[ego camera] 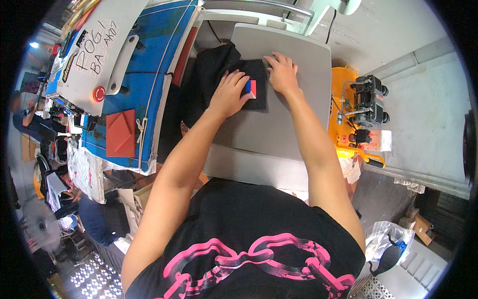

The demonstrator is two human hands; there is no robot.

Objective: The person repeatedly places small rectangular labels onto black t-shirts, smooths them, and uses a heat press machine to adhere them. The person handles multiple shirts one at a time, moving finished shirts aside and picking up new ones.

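A black cloth [209, 61] hangs over the left side of a grey platen [283, 130], with one flat part lying on the platen's surface. On that flat part sits a small square piece coloured blue, red and white [253, 89]. My left hand [230, 93] rests flat on the black cloth, its thumb at the lower left edge of the coloured piece. My right hand [283, 73] is at the cloth's right edge over the platen, fingers bent and apart, with nothing seen in it. Whether its fingertips touch the platen I cannot tell.
Left stands a machine housing [108, 33] with a red stop button [99, 93], beside a blue surface [149, 67] bearing a red sheet [120, 132]. Right of the platen is a yellow air compressor [341, 108]. A person [31, 119] is at the far left, near a fan [42, 225].
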